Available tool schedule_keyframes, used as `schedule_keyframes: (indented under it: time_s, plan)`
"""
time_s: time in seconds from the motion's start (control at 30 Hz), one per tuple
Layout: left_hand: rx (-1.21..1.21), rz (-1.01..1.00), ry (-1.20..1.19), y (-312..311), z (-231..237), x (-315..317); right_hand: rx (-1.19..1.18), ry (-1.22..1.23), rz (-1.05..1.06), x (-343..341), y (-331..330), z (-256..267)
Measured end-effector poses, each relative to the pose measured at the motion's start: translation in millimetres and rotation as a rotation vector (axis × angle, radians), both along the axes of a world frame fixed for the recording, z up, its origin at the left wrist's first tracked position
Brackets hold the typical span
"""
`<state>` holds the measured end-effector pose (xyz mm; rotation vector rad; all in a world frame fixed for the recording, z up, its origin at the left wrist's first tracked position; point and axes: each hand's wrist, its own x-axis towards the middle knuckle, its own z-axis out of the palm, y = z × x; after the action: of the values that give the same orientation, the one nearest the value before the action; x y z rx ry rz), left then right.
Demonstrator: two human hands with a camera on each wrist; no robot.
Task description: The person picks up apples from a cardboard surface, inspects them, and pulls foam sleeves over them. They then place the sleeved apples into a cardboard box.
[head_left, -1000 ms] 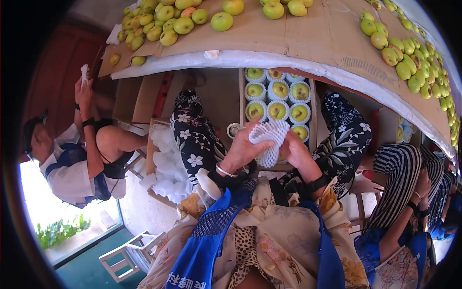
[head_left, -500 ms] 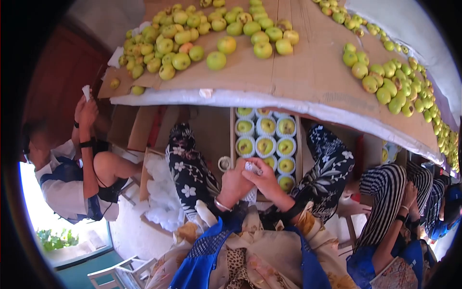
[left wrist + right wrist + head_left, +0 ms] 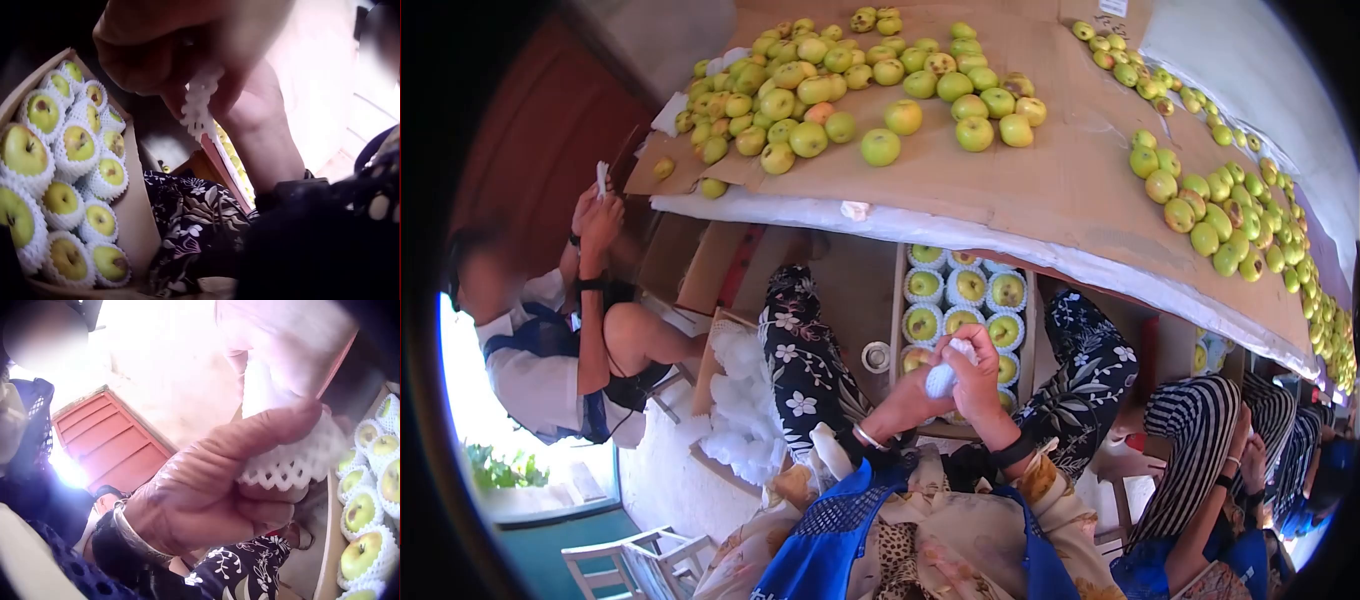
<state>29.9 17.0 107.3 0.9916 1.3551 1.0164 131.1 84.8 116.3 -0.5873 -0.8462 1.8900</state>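
Our left hand (image 3: 900,402) and right hand (image 3: 977,383), fingers gripping a white foam-net sleeve (image 3: 941,381) near a brown cardboard box (image 3: 136,240), we faced a tan cardboard-covered table (image 3: 1080,180), round yellow-green apples (image 3: 808,138) heaped there, pale floor (image 3: 658,455) beneath.

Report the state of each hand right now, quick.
Left hand: closed, gripping the white foam net.
Right hand: closed, holding the same white foam net.

Green apples (image 3: 814,90) on a cardboard-covered table (image 3: 1060,180)
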Motion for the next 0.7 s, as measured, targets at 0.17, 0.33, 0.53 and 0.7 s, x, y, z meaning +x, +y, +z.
schedule_keyframes:
  time_s: [0.17,0.33,0.53,0.7]
  plan:
    - [-0.142,-0.137,-0.167,-3,3,-6,-0.051,-0.085,0.045,-11,4,4]
    - [-0.197,-0.198,0.098,0,-3,-14,-0.002,-0.209,0.064,-20,2,9]
    - [-0.06,0.158,-0.616,3,-16,10,0.167,-0.32,0.154,-37,8,36]
    - [-0.065,-0.074,-0.19,1,-10,-21,-0.101,-0.178,0.123,-37,34,24]
